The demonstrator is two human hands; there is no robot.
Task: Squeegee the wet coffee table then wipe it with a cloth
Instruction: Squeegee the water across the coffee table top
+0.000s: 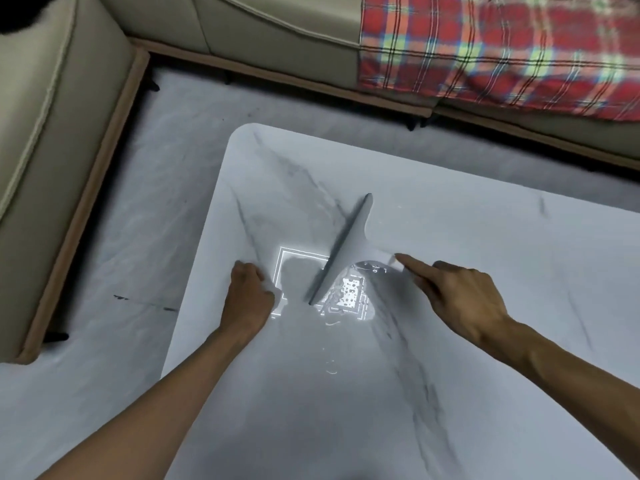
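- Right hand (460,296): held over the table (450,358), back of the hand up. The index finger (412,266) is stretched straight; the other fingers are curled under the palm.
- Right grip state: nothing is seen clamped in the curled fingers. The fingertip area is blurred, so contact with the squeegee (346,251) cannot be told.
- Left hand (249,292): fingers curled into a fist, with the knuckle side down on the table near its left edge. Nothing shows inside the fist.
- Squeegee: stands on the table between the two hands, just ahead of the right index fingertip and to the right of the left fist. The blade edge is on the surface and runs diagonally, its near end between the hands and its far end away from them.
- The pale squeegee body flares out toward the right hand and blends into the tabletop colour.
- Water (351,294): a shiny pool lies on the right-hand side of the blade, below the right index finger. A few droplets trail toward the person.
- Table: white marble pattern with grey veins and a rounded far-left corner.
- Surroundings: grey floor (121,237) to the left of the left forearm; beige sofa (52,133) beyond both hands; plaid blanket (502,46) on it, far beyond the right hand.
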